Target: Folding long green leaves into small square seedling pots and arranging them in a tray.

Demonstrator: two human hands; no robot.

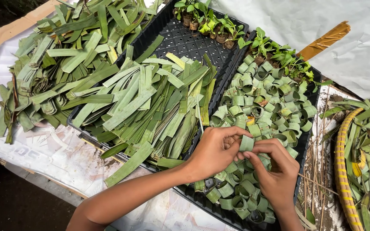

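Loose cut leaf strips [52,72] heaped far left, potted seedlings [219,25] far centre, woven basket [343,171] near right.

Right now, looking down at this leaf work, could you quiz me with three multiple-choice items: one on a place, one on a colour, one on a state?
1. Where do the small seedlings stand?
A. at the far end of the black trays
B. in the woven basket
C. on the ground

2. What colour is the tray under the flat leaf strips?
A. white
B. black
C. red

3. What shape is the leaf piece held between both hands?
A. flat strip
B. crumpled ball
C. rolled ring

Answers: 1 A, they line the trays' far edge. 2 B, its bare grid is black. 3 C, the left hand and right hand pinch a curled loop.
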